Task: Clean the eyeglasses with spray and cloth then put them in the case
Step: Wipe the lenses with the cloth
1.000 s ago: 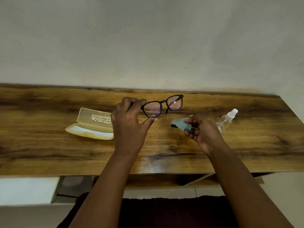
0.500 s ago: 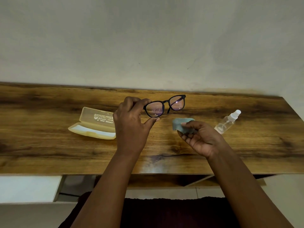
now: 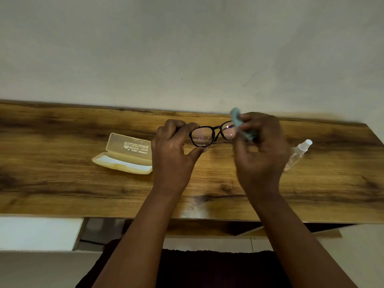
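Wooden tabletop (image 3: 62, 183); left hand (image 3: 172, 154) pinching black-framed eyeglasses (image 3: 212, 135), right hand (image 3: 259, 150) pinching grey-blue cloth (image 3: 239, 121) on lens.

A plain off-white wall (image 3: 187, 48) is filling the upper half of the frame, dimly lit. A dark-grained wooden table (image 3: 62, 183) is spanning the middle, with a white panel (image 3: 37, 233) sitting below at lower left.
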